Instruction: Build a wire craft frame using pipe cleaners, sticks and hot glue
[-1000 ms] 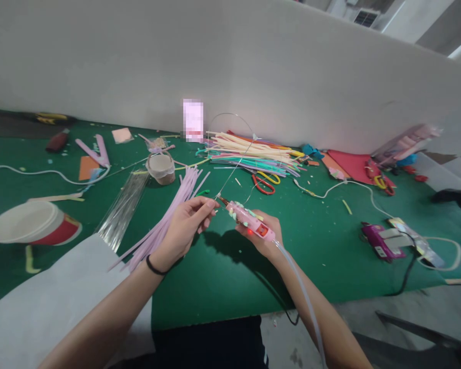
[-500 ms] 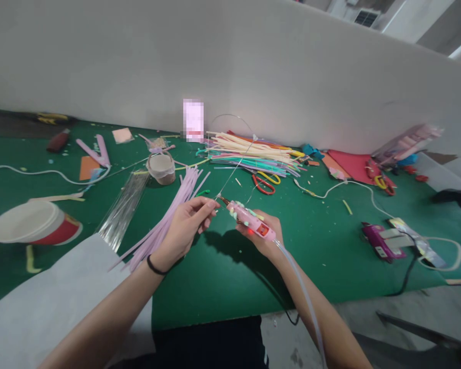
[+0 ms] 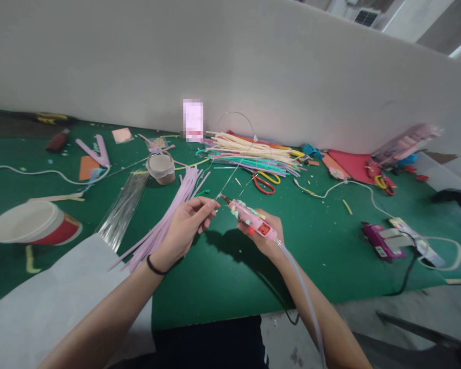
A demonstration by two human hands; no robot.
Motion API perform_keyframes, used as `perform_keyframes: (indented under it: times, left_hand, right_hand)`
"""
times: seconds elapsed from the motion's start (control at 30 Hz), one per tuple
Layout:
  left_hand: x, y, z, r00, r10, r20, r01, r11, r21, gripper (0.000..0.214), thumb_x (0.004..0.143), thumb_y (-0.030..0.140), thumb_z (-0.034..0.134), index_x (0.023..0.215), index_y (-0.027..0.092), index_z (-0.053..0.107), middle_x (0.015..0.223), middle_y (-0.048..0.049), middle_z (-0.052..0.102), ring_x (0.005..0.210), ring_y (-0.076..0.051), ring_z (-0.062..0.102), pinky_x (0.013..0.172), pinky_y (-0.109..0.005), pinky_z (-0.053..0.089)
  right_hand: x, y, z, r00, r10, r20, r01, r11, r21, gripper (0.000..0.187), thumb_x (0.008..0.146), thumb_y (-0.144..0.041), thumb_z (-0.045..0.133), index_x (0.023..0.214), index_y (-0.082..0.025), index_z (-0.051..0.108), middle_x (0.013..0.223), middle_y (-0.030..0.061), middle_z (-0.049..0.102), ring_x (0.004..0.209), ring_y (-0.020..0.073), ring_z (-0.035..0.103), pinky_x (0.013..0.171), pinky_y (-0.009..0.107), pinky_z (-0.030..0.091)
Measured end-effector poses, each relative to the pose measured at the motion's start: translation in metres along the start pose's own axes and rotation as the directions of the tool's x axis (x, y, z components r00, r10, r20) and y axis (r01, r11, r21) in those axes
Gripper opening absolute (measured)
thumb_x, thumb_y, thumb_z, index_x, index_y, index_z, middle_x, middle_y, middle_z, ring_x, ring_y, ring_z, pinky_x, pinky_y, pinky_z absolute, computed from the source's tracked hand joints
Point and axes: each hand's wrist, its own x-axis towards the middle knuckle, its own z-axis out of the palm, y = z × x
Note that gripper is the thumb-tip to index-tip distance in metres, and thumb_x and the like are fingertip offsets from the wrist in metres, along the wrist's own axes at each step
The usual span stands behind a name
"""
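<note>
My left hand (image 3: 190, 220) is closed in a pinch on a thin wire (image 3: 234, 171), which rises and bends over in a large loop towards the wall. A small whitish blob sits on the loop. In my right hand (image 3: 269, 238) is a pink glue gun (image 3: 249, 216) with pale decorations and a lit red light. Its nozzle points left, close to the wire at my left fingertips; whether they touch I cannot tell. Beside my left wrist lies a bundle of lilac pipe cleaners (image 3: 174, 205). My right fingers are partly hidden behind the gun.
Coloured pipe cleaners (image 3: 253, 148) are heaped near the wall, with scissors (image 3: 264, 184) in front. Leftwards are a wire bundle (image 3: 125, 210), a small cup (image 3: 161, 168), a paper bowl (image 3: 33, 225) and white paper (image 3: 80, 287). A power strip (image 3: 417, 243) with cords lies right.
The glue gun has shifted very slightly to the right, and the wire loop has swayed a little to the right. My left hand has stayed almost still.
</note>
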Motion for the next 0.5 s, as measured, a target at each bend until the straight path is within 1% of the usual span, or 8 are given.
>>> perform_keyframes:
  times: [0.1,0.33,0.5]
  left_hand:
    - [0.0000,0.0004,0.0002,1.000,-0.004,-0.003,0.004,1.000,0.007,0.026,0.078,0.042,0.073,0.082,0.017,0.068,0.068,0.0018,0.059,0.047,-0.004,0.046,0.038,-0.016,0.027]
    - [-0.0002,0.0014,0.0017,1.000,0.006,0.002,-0.006,1.000,-0.004,0.027,0.079,0.042,0.072,0.078,0.017,0.066,0.066,0.0028,0.057,0.047,-0.004,0.045,0.038,-0.015,0.028]
    - [0.0002,-0.0001,-0.0002,1.000,0.003,0.003,-0.003,1.000,-0.011,0.025,0.080,0.042,0.072,0.081,0.017,0.068,0.067,0.0024,0.057,0.048,-0.003,0.045,0.037,-0.014,0.027]
  right_hand:
    - [0.0002,0.0002,-0.0002,1.000,-0.006,0.003,0.006,1.000,-0.017,0.024,0.076,-0.043,0.073,0.078,-0.019,0.069,0.070,0.0015,0.066,0.058,0.0132,0.057,0.057,0.025,0.044]
    - [0.0005,0.0037,0.0015,0.997,-0.064,0.036,0.065,0.997,-0.033,0.025,0.075,-0.043,0.074,0.079,-0.019,0.069,0.071,0.0018,0.068,0.059,0.0132,0.059,0.058,0.025,0.045]
    - [0.0008,0.0020,0.0008,0.999,-0.042,0.014,0.042,0.999,-0.013,0.022,0.076,-0.040,0.074,0.078,-0.020,0.068,0.070,0.0009,0.067,0.058,0.0129,0.058,0.057,0.025,0.044]
